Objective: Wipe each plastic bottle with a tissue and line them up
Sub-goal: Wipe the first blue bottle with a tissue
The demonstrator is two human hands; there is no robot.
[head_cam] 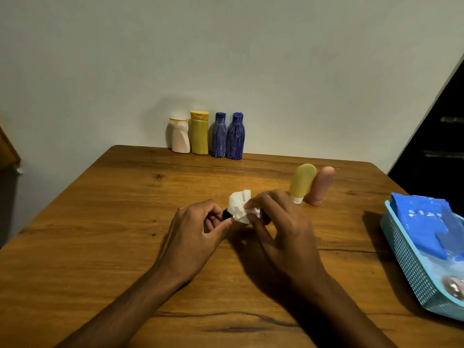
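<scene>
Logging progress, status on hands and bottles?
Left hand grips dark bottle; right hand holds tissue on it. Four bottles lined at wall. Two tubes waiting. Nothing obstructing.

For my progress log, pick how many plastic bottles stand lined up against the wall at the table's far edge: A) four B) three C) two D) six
A: a white bottle, a yellow flip-cap bottle and two ribbed blue bottles stand in a row there.

dim, warm indoor light falls from above me; my hands (pixel 251 229) throw soft shadows on the table (pixel 100 247). the wide lens bends the edges, and everything looks slightly soft and grainy.
</scene>
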